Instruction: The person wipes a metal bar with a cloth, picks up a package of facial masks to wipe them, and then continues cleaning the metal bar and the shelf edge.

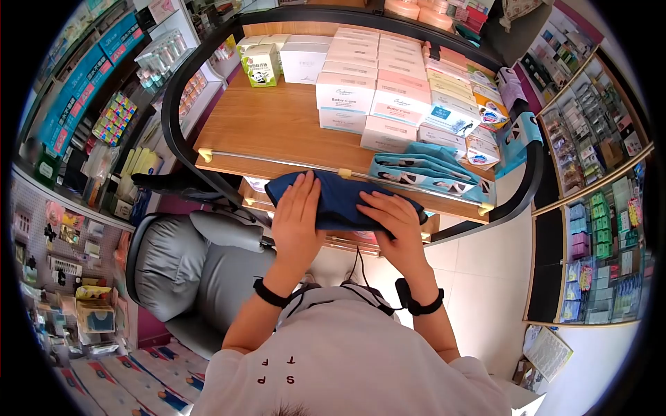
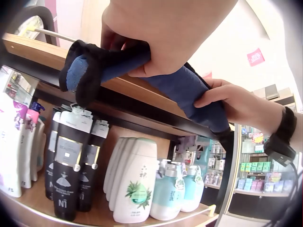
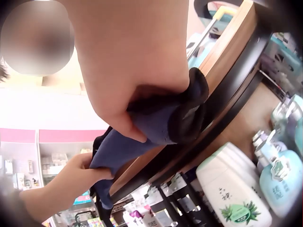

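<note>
A dark blue folded cloth [image 1: 340,201] with black edging lies rolled into a long bundle at the front edge of the wooden shelf top [image 1: 243,125]. My left hand [image 1: 298,218] grips one end, its fingers laid over the top. Toward the other end my right hand [image 1: 399,220] holds the bundle, fingers across it. The left wrist view shows the right thumb [image 2: 208,98] against the blue underside, and a black-edged open fold near the left hand. In the right wrist view, the left thumb [image 3: 97,175] presses the blue fabric from below.
Stacked Baby Care boxes [image 1: 402,97] and blue packets [image 1: 423,170] stand on the shelf top, behind a rail. Below, the lower shelf holds black bottles [image 2: 71,161], white bottles [image 2: 137,179] and light-blue pump bottles [image 2: 168,189]. A grey chair [image 1: 180,270] stands at the left.
</note>
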Demonstrator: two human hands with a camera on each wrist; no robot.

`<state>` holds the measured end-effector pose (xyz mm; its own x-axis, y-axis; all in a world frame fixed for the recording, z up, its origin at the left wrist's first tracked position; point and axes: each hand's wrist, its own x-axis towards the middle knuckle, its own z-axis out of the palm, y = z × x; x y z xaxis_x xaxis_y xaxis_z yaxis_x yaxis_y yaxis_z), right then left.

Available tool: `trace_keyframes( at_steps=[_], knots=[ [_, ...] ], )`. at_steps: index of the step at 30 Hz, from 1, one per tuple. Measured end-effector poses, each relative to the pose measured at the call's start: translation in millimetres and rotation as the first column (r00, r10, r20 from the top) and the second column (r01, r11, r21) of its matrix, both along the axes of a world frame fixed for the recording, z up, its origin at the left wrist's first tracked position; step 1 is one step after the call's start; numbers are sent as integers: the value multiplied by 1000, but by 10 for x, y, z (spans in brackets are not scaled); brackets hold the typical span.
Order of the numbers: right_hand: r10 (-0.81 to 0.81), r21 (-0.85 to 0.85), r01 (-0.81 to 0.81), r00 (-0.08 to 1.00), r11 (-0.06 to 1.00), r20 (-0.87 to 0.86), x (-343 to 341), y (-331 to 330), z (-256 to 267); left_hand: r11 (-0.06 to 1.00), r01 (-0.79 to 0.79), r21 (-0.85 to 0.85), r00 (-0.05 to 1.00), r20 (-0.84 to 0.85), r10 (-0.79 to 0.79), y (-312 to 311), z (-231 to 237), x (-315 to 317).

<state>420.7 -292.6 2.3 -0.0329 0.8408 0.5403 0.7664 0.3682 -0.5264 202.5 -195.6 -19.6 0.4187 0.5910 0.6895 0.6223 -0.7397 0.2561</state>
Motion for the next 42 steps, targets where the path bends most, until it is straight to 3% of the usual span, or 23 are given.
trace_keyframes(
  at_steps=[6,10,13,21,32,42],
  knots=[
    [-50,-10,50,998,999,-36,209,-181,38,998,62,-13,998,-20,-62,-197,-31,254],
    [14,-32,-12,996,999,88,160,-141,123,999,35,24,997,-70,-33,-130,-12,147],
    [81,-91,-65,978,994,190,-14,-24,121,1000,-25,-12,1000,0,25,-32,52,10],
    [137,-30,-134,954,991,268,-559,445,-10,972,-225,60,974,8,225,369,-10,-431],
    [238,10,-245,948,969,212,-1162,1051,88,916,-393,83,919,75,387,919,-85,-873],
    [267,-24,-269,937,963,227,-1032,969,98,928,-370,45,926,100,364,761,-44,-837]
  ],
)
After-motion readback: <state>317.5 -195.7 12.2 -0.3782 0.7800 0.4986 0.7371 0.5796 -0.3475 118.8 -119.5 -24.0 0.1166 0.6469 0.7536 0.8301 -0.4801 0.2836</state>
